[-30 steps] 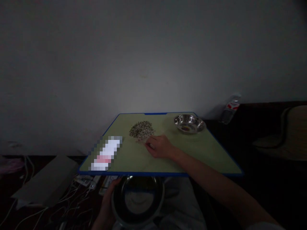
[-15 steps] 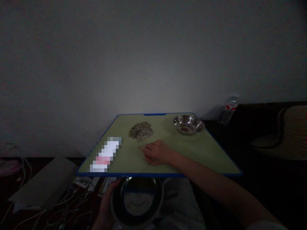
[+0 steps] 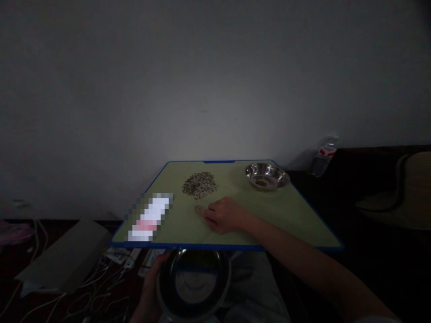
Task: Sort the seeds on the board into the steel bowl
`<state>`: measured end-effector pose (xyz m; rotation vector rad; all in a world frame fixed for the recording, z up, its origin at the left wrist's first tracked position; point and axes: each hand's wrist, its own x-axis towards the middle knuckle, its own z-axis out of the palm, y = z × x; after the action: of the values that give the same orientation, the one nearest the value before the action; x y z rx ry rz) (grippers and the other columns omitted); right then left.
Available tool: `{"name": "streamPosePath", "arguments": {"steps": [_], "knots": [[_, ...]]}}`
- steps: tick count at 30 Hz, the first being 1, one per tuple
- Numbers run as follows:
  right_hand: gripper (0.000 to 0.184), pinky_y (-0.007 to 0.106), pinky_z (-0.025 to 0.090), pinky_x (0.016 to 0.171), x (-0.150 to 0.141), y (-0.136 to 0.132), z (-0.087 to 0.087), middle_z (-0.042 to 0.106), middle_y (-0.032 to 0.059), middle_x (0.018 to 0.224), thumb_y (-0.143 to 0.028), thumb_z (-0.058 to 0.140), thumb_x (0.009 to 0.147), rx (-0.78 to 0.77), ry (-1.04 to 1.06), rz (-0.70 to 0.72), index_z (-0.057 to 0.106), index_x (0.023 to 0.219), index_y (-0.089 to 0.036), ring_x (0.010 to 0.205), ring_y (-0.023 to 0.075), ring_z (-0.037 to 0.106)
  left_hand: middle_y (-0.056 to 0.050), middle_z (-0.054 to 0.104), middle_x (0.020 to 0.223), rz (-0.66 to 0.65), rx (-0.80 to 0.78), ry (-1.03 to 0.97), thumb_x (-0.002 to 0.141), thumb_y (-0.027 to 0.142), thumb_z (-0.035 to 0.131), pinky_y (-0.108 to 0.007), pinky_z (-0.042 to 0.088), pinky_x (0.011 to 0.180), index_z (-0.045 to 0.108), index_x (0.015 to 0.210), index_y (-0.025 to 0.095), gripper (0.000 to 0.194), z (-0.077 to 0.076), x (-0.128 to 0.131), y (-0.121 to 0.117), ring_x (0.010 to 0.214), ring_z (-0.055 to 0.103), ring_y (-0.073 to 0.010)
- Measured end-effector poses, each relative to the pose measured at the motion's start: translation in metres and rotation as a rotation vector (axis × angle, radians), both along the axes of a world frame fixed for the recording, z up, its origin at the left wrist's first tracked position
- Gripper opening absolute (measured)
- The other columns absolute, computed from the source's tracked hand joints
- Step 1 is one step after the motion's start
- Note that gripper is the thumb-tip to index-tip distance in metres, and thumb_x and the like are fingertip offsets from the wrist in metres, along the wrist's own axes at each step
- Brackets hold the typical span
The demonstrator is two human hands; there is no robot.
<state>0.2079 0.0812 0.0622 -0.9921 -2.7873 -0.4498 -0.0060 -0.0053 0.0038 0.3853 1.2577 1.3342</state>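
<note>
The scene is dim. My right hand point(image 3: 224, 214) rests on the green tray table point(image 3: 289, 215), fingers curled and pointing left. Its fingertips touch a small pale cluster point(image 3: 200, 210) of something on the surface. A pile of small dark grains point(image 3: 200, 184) lies just beyond the hand. My left hand point(image 3: 150, 287) grips the left rim of a large steel bowl point(image 3: 193, 282) held below the table's near edge. A smaller steel bowl point(image 3: 267, 175) stands at the table's far right.
A blurred-out white and pink packet point(image 3: 150, 216) lies on the table's left side. A plastic bottle point(image 3: 323, 154) leans by the wall at right. Cables point(image 3: 101, 278) and a grey flat object point(image 3: 63, 258) lie on the floor at left.
My right hand has drawn back from the grain pile toward the near edge, dragging a small pale cluster with its fingertips. The left hand and big bowl stay put.
</note>
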Motion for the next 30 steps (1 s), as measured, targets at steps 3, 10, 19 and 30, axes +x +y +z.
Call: {"name": "streamPosePath", "arguments": {"steps": [3, 10, 19, 30], "knots": [[0.036, 0.025, 0.032, 0.054, 0.007, 0.003, 0.006, 0.062, 0.0065, 0.076, -0.027, 0.038, 0.08, -0.033, -0.017, -0.066, 0.047, 0.114, -0.018, 0.061, 0.0141, 0.054, 0.0, 0.07, 0.064, -0.079, -0.057, -0.089, 0.054, 0.022, 0.065, -0.03, 0.048, 0.066, 0.066, 0.065, 0.017, 0.013, -0.009, -0.004, 0.005, 0.072, 0.063, -0.0212], [0.023, 0.027, 0.034, 0.058, 0.03, 0.011, 0.019, 0.063, 0.0082, 0.077, -0.024, 0.042, 0.075, -0.088, -0.073, -0.283, 0.063, 0.08, -0.017, 0.069, 0.0177, 0.057, -0.002, 0.069, 0.061, -0.13, -0.084, -0.207, 0.059, 0.02, 0.064, -0.028, 0.048, 0.064, 0.066, 0.062, 0.015, 0.006, -0.014, -0.004, 0.007, 0.062, 0.063, -0.0181], [0.029, 0.027, 0.036, 0.06, 0.033, 0.009, 0.018, 0.064, 0.0092, 0.078, -0.021, 0.043, 0.073, -0.065, -0.124, -0.301, 0.059, 0.098, -0.018, 0.07, 0.0193, 0.057, -0.003, 0.069, 0.057, -0.217, -0.109, -0.313, 0.063, 0.023, 0.06, -0.028, 0.047, 0.058, 0.066, 0.061, 0.014, 0.011, -0.011, 0.001, 0.007, 0.057, 0.062, -0.0182], [0.023, 0.028, 0.036, 0.06, 0.038, 0.024, 0.017, 0.064, 0.0094, 0.08, -0.021, 0.04, 0.074, -0.072, -0.106, -0.389, 0.061, 0.083, -0.017, 0.071, 0.02, 0.058, -0.003, 0.068, 0.055, -0.212, -0.135, -0.322, 0.063, 0.023, 0.06, -0.029, 0.047, 0.059, 0.065, 0.061, 0.013, 0.011, -0.015, 0.003, 0.006, 0.055, 0.062, -0.0186]]}}
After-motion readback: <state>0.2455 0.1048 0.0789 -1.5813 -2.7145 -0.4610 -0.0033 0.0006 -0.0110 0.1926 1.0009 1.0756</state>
